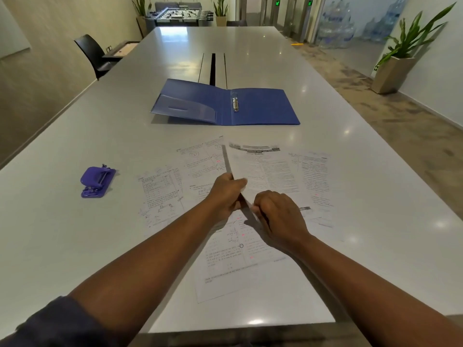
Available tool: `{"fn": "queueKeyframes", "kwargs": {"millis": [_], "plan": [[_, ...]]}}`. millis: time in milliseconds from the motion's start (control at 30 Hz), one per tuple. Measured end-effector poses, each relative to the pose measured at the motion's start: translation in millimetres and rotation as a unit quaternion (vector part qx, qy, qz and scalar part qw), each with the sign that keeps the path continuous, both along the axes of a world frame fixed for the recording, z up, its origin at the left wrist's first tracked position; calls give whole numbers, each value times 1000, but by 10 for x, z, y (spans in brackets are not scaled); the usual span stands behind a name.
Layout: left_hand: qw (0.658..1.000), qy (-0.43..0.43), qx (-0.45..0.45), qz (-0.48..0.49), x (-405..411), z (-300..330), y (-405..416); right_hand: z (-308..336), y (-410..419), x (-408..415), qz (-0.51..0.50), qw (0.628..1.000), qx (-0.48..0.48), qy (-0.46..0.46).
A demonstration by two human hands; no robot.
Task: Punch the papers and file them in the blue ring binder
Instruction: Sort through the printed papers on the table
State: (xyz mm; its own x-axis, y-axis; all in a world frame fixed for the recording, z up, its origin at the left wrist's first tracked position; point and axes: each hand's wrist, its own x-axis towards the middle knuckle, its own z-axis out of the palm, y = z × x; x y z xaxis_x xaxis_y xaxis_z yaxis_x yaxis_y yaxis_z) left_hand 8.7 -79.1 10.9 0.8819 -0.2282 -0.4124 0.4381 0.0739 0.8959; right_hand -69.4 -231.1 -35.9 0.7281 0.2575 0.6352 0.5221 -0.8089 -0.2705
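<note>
Several printed papers (175,186) lie spread on the white table (75,246) in front of me. One sheet (260,169) is lifted at its left edge. My left hand (225,194) pinches that raised edge between thumb and fingers. My right hand (280,216) grips the same sheet nearer its lower corner, fingers curled. The blue ring binder (260,108) lies open beyond the papers, its metal rings showing beside the spine. A purple hole punch (97,181) sits on the table to the left, apart from the papers.
A cable slot (213,68) runs down the table's middle behind the binder. A black chair (92,53) stands at the table's left side. Potted plants (400,51) stand on the floor to the right.
</note>
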Motion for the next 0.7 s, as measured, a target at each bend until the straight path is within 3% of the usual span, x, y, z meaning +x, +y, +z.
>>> {"fn": "queueKeyframes", "kwargs": {"millis": [133,267,367,467,533,600,633,700], "plan": [[991,-89,96,17,-1,15,40,23,-8,-37,-14,1000,22,10],[982,-148,114,30,11,76,185,133,-70,26,-146,967,196,65],[983,-157,92,34,69,166,338,272,-169,145,-198,912,323,155],[986,-154,51,33,119,256,484,464,-255,266,-225,828,433,276],[988,-150,26,20,125,293,581,548,-308,341,-194,770,509,332],[989,-147,12,4,119,313,673,590,-315,387,-92,697,610,366],[989,-146,9,-2,113,318,714,603,-302,388,-50,679,629,374],[990,-139,2,-13,93,322,787,608,-272,384,-24,686,614,390]]}}
